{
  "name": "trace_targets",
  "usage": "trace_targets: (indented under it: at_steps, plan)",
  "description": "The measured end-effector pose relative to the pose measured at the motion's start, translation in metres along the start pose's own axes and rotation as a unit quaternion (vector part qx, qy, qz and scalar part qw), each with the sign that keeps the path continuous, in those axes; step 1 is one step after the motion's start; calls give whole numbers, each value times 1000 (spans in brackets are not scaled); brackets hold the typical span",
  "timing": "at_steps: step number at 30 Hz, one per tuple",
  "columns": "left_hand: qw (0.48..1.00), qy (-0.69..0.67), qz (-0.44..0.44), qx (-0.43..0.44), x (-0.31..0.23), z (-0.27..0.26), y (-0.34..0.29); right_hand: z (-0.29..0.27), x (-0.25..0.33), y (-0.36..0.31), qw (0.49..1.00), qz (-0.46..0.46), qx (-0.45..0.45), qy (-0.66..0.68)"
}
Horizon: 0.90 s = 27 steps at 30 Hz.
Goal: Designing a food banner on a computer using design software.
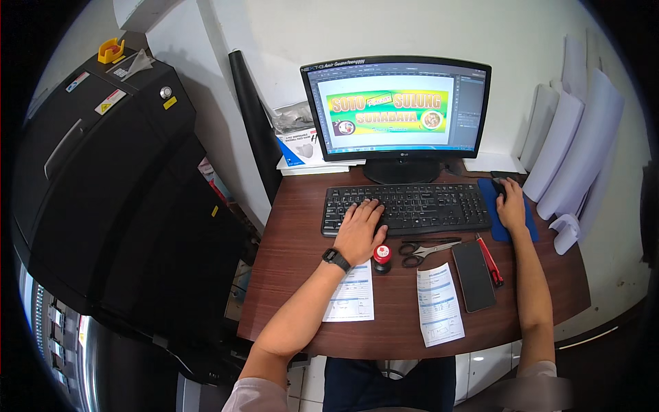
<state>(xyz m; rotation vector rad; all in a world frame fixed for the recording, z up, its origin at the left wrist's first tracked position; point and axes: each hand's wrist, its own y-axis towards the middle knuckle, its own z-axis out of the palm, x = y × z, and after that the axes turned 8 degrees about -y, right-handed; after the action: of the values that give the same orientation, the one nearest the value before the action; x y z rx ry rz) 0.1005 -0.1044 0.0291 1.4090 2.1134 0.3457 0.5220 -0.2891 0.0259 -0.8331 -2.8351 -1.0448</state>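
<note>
My left hand (pixel 358 232) lies over the left part of a black keyboard (pixel 429 206), its fingers stretched out on the keys and nothing held. On a blue mouse pad (pixel 500 223), my right hand (pixel 511 207) is curled over a black computer mouse (pixel 499 185), mostly hidden beneath the fingers. Behind the keyboard stands a monitor (pixel 343 86) showing a green and yellow banner design in an editing window. A red-topped stamp (pixel 382 257) sits close to my left thumb. My left wrist, with a black watch (pixel 336 259), is above a printed form (pixel 353 295).
Scissors (pixel 424 253), a red utility knife (pixel 489 261), a dark phone (pixel 472 278) and a second form (pixel 439 305) lie between my arms. White paper rolls (pixel 583 137) lean at the right wall. A large black machine (pixel 123 172) fills the left. A box (pixel 305 147) stands beside the monitor.
</note>
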Motion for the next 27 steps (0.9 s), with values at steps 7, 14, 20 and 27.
trace_targets:
  at_steps: [7,14,20,27]
  plan:
    - [1000,-5,-3,-3,-2,-4,0,4,-1,2,1000,1,-10,5]
    - [1000,-6,-7,6,-4,-4,3,2,0,1,1000,15,-12,2]
    - [1000,-1,10,-4,-4,-3,3,-6,3,0,1000,17,3,-2]
    - [1000,-9,1,0,-5,-4,4,0,-2,0,1000,21,-17,-3]
